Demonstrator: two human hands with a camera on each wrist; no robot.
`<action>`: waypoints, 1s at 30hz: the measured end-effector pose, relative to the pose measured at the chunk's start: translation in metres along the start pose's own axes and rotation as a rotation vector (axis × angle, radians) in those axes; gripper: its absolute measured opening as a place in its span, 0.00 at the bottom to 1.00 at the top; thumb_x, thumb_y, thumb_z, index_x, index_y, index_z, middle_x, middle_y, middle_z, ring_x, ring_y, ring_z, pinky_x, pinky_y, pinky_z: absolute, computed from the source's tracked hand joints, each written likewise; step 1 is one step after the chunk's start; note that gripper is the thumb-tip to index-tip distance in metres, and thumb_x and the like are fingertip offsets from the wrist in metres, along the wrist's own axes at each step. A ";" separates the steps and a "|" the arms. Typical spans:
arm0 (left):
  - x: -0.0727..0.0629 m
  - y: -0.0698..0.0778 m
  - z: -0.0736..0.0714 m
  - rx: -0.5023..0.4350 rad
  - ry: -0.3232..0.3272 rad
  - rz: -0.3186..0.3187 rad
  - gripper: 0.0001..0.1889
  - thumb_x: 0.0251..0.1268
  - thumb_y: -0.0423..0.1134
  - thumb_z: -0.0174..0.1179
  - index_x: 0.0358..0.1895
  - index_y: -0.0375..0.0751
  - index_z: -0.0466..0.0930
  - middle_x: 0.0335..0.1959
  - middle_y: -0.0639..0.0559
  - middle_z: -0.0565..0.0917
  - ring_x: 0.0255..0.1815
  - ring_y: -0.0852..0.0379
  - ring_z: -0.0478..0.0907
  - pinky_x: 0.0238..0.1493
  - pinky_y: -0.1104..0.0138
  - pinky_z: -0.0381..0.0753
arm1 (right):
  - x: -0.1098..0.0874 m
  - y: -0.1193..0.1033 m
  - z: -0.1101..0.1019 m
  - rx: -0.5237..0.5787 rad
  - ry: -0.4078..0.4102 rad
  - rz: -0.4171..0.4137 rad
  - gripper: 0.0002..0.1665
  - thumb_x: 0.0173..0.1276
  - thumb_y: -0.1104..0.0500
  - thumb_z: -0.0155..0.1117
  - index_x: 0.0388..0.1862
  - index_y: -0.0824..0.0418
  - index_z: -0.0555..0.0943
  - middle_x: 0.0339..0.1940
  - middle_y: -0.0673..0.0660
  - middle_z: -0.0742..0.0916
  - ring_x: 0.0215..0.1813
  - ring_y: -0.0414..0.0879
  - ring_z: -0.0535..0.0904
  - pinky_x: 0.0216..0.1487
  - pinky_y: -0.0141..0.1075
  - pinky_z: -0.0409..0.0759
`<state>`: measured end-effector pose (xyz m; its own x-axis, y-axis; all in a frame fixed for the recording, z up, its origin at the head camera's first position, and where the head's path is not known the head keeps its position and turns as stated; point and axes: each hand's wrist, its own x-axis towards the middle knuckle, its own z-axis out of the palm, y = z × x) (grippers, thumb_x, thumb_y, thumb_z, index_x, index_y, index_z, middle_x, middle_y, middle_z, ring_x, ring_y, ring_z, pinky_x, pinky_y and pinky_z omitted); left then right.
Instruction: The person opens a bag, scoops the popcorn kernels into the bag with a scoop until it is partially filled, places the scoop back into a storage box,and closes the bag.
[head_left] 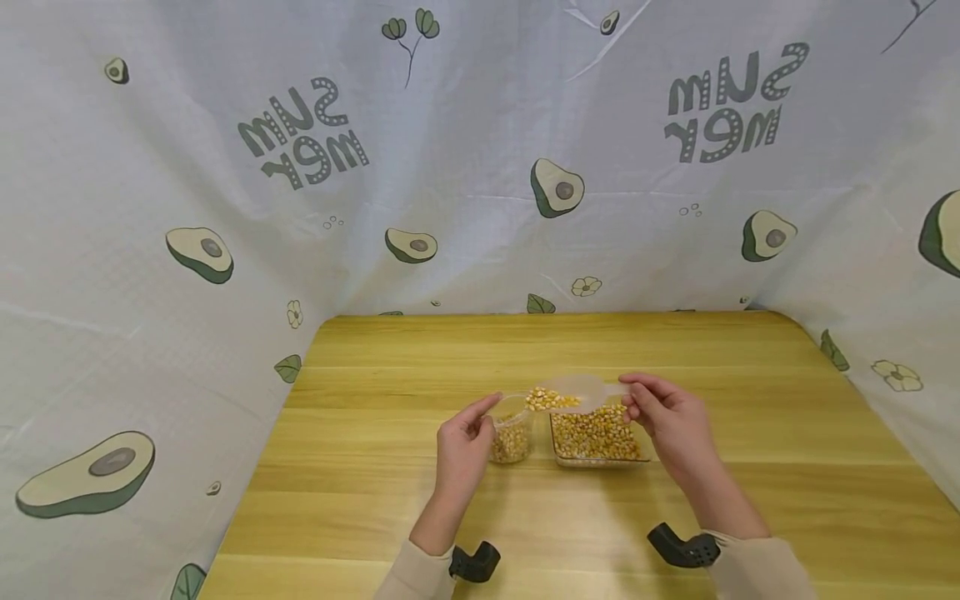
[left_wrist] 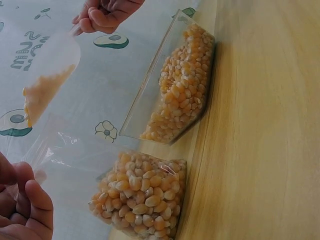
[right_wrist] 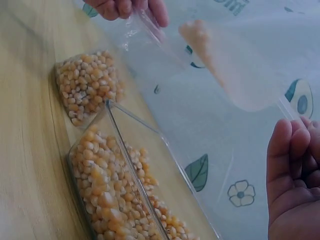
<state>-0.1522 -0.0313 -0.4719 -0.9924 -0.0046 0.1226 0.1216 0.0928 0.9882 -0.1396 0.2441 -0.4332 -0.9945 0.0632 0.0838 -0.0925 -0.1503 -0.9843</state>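
My left hand [head_left: 462, 454] pinches the upper edge of a clear plastic bag [left_wrist: 145, 195], which stands on the table with corn kernels filling its lower part. With my right hand [head_left: 671, 417] I grip the handle of a translucent white scoop [head_left: 588, 390]. Corn kernels [head_left: 551, 400] lie along the scoop's front end, which points left at the bag's mouth. Below the scoop sits a clear rectangular container [right_wrist: 116, 150] holding many more corn kernels [left_wrist: 185, 80], just right of the bag.
The wooden table [head_left: 360, 467] carries the bag and the container side by side. A pale curtain [head_left: 480, 233] printed with avocados and leaves hangs behind the table and along both sides. Each wrist wears a black camera mount [head_left: 474, 563].
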 end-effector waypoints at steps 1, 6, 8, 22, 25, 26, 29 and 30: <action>0.000 0.000 0.000 0.001 0.003 0.003 0.19 0.69 0.27 0.51 0.55 0.44 0.87 0.28 0.29 0.82 0.12 0.68 0.57 0.15 0.78 0.56 | 0.001 0.000 0.003 -0.014 0.000 0.006 0.17 0.75 0.56 0.58 0.53 0.67 0.82 0.31 0.49 0.85 0.31 0.39 0.79 0.35 0.30 0.84; 0.000 0.000 0.000 0.000 0.007 0.009 0.19 0.68 0.26 0.51 0.54 0.43 0.87 0.28 0.29 0.82 0.13 0.68 0.58 0.15 0.79 0.57 | 0.004 0.000 0.013 -0.063 0.003 0.024 0.19 0.75 0.55 0.58 0.54 0.70 0.81 0.31 0.49 0.85 0.31 0.39 0.79 0.36 0.31 0.84; 0.000 -0.001 0.000 0.000 0.002 0.007 0.19 0.69 0.27 0.51 0.55 0.44 0.87 0.29 0.29 0.82 0.13 0.68 0.58 0.15 0.79 0.57 | 0.005 0.000 0.016 -0.076 0.001 0.025 0.17 0.76 0.55 0.57 0.53 0.67 0.81 0.31 0.49 0.85 0.31 0.39 0.79 0.36 0.31 0.84; 0.001 0.000 -0.001 -0.015 -0.010 0.016 0.19 0.71 0.28 0.50 0.55 0.49 0.87 0.16 0.48 0.74 0.10 0.68 0.54 0.14 0.77 0.56 | 0.011 -0.004 0.027 -0.204 -0.006 0.030 0.14 0.76 0.56 0.58 0.51 0.62 0.83 0.31 0.50 0.85 0.30 0.39 0.80 0.37 0.34 0.86; 0.001 0.000 0.000 -0.012 -0.006 0.013 0.19 0.71 0.28 0.51 0.55 0.48 0.87 0.16 0.50 0.73 0.10 0.68 0.54 0.14 0.77 0.56 | 0.013 -0.006 0.028 -0.268 -0.026 0.015 0.14 0.76 0.55 0.57 0.51 0.62 0.83 0.31 0.49 0.85 0.30 0.39 0.81 0.36 0.35 0.86; 0.001 0.000 0.000 -0.012 -0.007 0.012 0.19 0.71 0.28 0.51 0.55 0.47 0.87 0.16 0.51 0.73 0.10 0.68 0.54 0.14 0.77 0.56 | 0.014 -0.007 0.029 -0.287 -0.033 0.006 0.14 0.76 0.55 0.57 0.52 0.63 0.83 0.31 0.49 0.85 0.30 0.39 0.81 0.36 0.35 0.86; 0.001 0.001 0.000 -0.010 -0.009 0.015 0.18 0.71 0.28 0.51 0.55 0.46 0.86 0.16 0.53 0.72 0.10 0.68 0.54 0.13 0.77 0.56 | 0.015 -0.009 0.031 -0.331 -0.044 -0.013 0.15 0.77 0.55 0.57 0.52 0.63 0.83 0.32 0.50 0.84 0.31 0.39 0.81 0.35 0.34 0.86; 0.001 0.001 0.000 -0.011 -0.008 0.014 0.18 0.71 0.28 0.51 0.55 0.46 0.86 0.16 0.54 0.72 0.10 0.68 0.54 0.14 0.77 0.56 | 0.015 -0.010 0.032 -0.341 -0.047 -0.018 0.15 0.77 0.56 0.57 0.52 0.64 0.82 0.32 0.50 0.84 0.31 0.39 0.81 0.35 0.33 0.86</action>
<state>-0.1532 -0.0317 -0.4706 -0.9907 0.0043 0.1360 0.1359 0.0817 0.9874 -0.1550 0.2154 -0.4172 -0.9948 0.0166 0.1004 -0.0954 0.1896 -0.9772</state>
